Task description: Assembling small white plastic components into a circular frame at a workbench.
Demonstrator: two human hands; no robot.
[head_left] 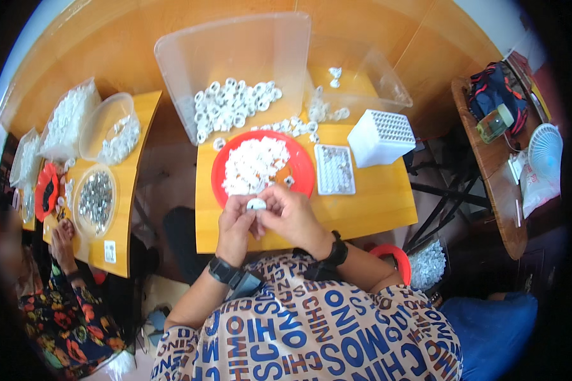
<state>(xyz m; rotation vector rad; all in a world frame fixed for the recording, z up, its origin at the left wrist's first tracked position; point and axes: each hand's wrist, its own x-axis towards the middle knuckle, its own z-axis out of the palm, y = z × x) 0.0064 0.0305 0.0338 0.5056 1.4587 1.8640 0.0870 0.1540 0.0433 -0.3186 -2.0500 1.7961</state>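
1. Just above the near rim of a red plate (218,170), both bare hands meet around one small white piece (256,204), rounded in outline and showing a dark opening.
2. Left hand (236,222): thumb and fingers closed in a pinch on the left side of the piece; a dark band (225,273) encircles the wrist.
3. Right hand (290,213): thumb and fingertips drawn together on the right side of the same piece; the lower fingers are partly hidden.
4. Within the plate, a heap of white parts (254,162) covers most of the base, with bare red surface to its right.
5. Beyond the plate, a translucent bin (235,51) contains white ring-shaped parts (235,108); further loose parts (292,126) lie between bin and plate.
6. Right of the plate, a shallow white tray (319,174) bears small pieces, too small to identify; near it stands a white block (376,152) with rows of holes on top.
7. At left, on a separate yellow table (133,165), a round clear container holds metallic pieces (96,199); a co-worker's hand (62,244) rests near it.
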